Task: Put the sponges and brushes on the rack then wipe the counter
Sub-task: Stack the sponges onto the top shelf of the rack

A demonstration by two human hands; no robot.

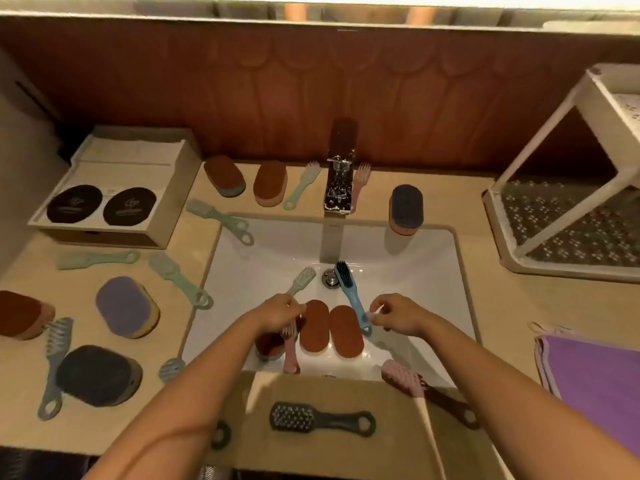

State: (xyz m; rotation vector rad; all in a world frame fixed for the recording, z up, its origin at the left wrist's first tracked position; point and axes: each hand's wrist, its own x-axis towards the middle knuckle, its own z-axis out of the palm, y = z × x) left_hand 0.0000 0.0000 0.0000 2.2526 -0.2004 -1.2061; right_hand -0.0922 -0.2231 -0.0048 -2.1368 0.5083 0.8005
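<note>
in the sink [415, 258], left hand [280, 311] grips a green brush [304, 278]; right hand [398, 315] pinches a blue brush [348, 289] by its end. that thin pinch may slip, dropping it before the rack [554, 270] right of the sink.

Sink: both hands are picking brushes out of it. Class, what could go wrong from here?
The right hand seems to pinch only the handle tip of the blue brush, so it could slip back into the sink. The rack stands far right; that brush and the green brush in the left hand may drip across the counter. The pink brush lies across the sink's near edge; a forearm could knock it in.
</note>
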